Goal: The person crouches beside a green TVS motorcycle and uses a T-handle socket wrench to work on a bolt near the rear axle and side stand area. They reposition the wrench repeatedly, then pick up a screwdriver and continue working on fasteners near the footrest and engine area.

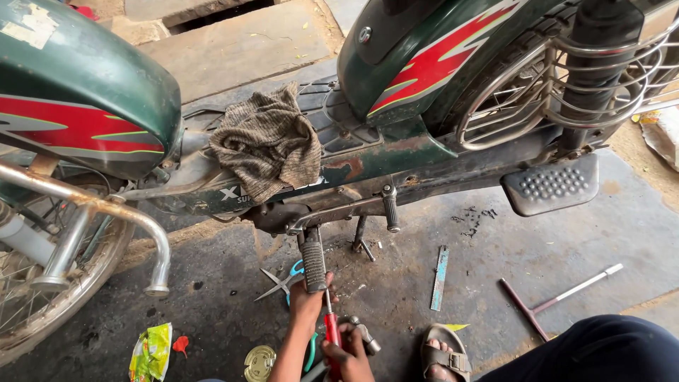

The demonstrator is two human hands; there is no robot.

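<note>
Screwdriver (331,331) with red handle, near centre, under the green moped (396,106).
Right hand (348,359) is wrapping its fingers around the handle; left hand (305,301) is gripping the ribbed pedal (313,265), scissors (283,281) seemingly lying just behind.

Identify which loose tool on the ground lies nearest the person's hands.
The blue-handled scissors, right beside the left hand; the flat file and T-handle wrench lie farther right.

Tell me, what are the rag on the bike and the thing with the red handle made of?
The rag looks like knitted cloth: ribbed, brownish, crumpled and soft. The red-handled tool, held in the right hand, seems to have a glossy plastic handle and a thin, shiny metal shaft.
</note>
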